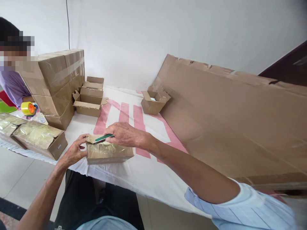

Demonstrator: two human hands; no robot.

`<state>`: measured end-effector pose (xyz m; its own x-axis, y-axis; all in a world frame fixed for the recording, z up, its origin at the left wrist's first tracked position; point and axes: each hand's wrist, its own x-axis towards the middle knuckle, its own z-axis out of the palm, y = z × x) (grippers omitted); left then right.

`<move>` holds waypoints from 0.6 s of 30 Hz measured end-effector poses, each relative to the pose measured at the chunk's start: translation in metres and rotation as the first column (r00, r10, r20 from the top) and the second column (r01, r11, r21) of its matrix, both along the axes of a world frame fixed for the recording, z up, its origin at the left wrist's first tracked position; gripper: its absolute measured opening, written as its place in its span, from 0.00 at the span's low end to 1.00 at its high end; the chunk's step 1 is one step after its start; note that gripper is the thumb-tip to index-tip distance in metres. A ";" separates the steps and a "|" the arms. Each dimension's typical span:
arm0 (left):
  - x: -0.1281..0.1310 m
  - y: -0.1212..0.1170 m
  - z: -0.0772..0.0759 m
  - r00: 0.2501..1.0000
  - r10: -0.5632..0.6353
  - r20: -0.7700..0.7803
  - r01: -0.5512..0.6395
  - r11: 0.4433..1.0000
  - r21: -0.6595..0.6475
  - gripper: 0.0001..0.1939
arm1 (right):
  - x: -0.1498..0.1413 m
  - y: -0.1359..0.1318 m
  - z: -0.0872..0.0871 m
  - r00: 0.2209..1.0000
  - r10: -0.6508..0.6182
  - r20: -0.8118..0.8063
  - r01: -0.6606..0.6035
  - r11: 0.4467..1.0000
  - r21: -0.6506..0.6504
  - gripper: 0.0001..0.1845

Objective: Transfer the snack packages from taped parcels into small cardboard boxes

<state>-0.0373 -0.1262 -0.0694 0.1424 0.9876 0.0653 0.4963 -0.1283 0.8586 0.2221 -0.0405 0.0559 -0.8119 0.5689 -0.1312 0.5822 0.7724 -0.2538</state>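
A small taped cardboard box lies near the table's front edge, its top covered by shiny, wrinkled clear tape. My left hand grips the box at its left end, fingers at the far corner and thumb lower down. A green box cutter is held in my right hand, its tip against the left part of the box top. Whether the blade is in the cardboard cannot be seen. The flap edge near the tip looks torn and slightly lifted.
Stacked cartons stand at the left, with open boxes beside them. Taped boxes lie front left, near a yellow tape roll. Another open box sits by a large cardboard sheet. A person is at far left.
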 end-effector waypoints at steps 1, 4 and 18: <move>0.000 0.000 -0.001 1.000 0.001 -0.001 -0.001 1.000 0.001 0.28 | -0.001 -0.001 0.003 1.000 -0.001 0.008 0.001 1.000 0.001 0.11; -0.001 0.001 -0.001 1.000 0.008 -0.010 -0.008 1.000 0.002 0.28 | -0.004 -0.004 0.010 1.000 0.002 0.013 -0.002 1.000 0.007 0.08; -0.006 0.008 -0.001 1.000 0.006 -0.002 -0.007 1.000 -0.015 0.26 | 0.011 0.014 0.002 0.998 0.034 0.056 -0.043 0.984 0.173 0.11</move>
<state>-0.0432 -0.1186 -0.0700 0.1361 0.9894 0.0500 0.4991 -0.1121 0.8593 0.2332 -0.0267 0.0583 -0.8280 0.5555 -0.0763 0.5604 0.8240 -0.0832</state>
